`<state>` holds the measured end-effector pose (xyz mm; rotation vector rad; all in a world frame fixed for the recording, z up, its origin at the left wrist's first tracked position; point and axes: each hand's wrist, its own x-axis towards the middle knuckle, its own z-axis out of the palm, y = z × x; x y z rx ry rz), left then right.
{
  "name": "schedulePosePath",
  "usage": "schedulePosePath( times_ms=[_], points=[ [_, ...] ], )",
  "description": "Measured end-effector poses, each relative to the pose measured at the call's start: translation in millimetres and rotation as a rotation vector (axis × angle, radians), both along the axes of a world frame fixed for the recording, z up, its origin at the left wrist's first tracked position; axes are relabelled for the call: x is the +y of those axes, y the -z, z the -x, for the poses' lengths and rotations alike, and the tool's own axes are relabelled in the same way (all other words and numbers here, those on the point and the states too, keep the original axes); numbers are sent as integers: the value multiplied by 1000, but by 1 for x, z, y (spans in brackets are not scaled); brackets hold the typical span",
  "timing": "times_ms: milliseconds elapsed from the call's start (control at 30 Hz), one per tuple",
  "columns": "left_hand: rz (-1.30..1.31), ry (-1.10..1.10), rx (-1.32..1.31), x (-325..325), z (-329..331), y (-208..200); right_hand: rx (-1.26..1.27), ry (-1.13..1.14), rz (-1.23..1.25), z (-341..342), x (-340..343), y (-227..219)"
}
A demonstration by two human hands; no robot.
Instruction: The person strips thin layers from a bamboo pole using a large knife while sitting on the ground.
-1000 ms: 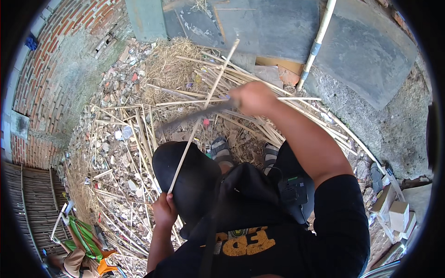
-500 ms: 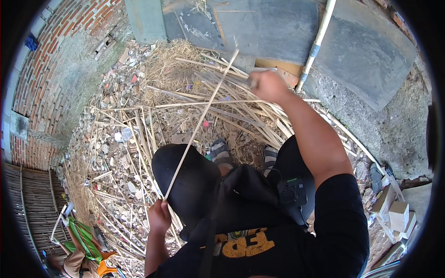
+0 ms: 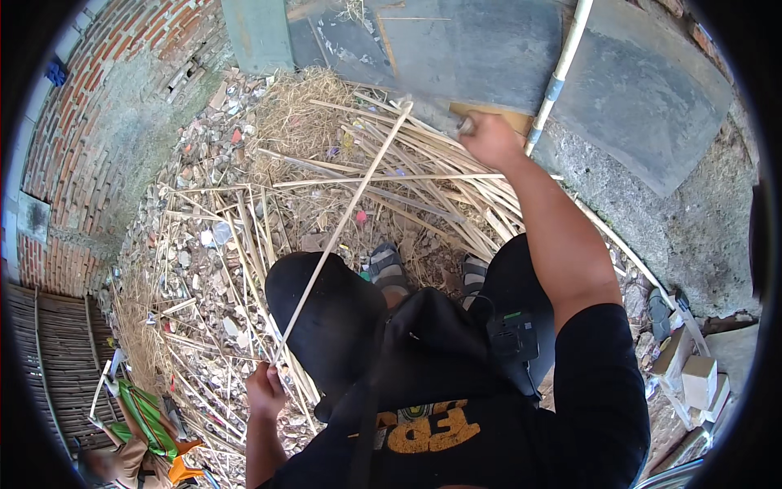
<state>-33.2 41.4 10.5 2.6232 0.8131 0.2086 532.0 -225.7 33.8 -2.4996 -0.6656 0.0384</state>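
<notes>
A long, thin bamboo strip (image 3: 342, 220) slants from my left hand (image 3: 266, 391) up and away across my left knee. My left hand is closed round its near end. Its far end, which looks frayed, is raised above the pile. My right hand (image 3: 493, 140) is stretched forward at the right, closed on the handle of a knife (image 3: 466, 126). The blade is smeared by motion and seems to point toward the strip's far end; I cannot tell whether it touches. Many loose bamboo strips (image 3: 444, 183) lie heaped beneath, beyond my sandalled feet.
Rubble (image 3: 191, 261) and dry shavings (image 3: 297, 118) cover the ground. A brick wall (image 3: 98, 163) rises at left, and grey panels (image 3: 481, 49) with a pole (image 3: 557, 81) lean at the back. Another person (image 3: 122, 460) is at the lower left. Pale blocks (image 3: 700, 379) stand at right.
My right hand with the knife has moved a little right and away from the strip. My left hand has shifted slightly left and nearer me, drawing the strip along; its far end is lower.
</notes>
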Motion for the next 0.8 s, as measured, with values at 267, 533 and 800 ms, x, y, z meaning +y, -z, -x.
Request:
schedulePosePath(
  times_ms=[267,533,800],
  points=[
    [-49,-51,44,-6,-12,-11,-129,-271,-271,35,10,0],
    [-132,-19,-34,-21,-25,-11,-196,-601,-62,61,18,-13],
    [-198,-33,-50,-17,-13,4,-79,-172,-21,9,-4,5]
  ],
)
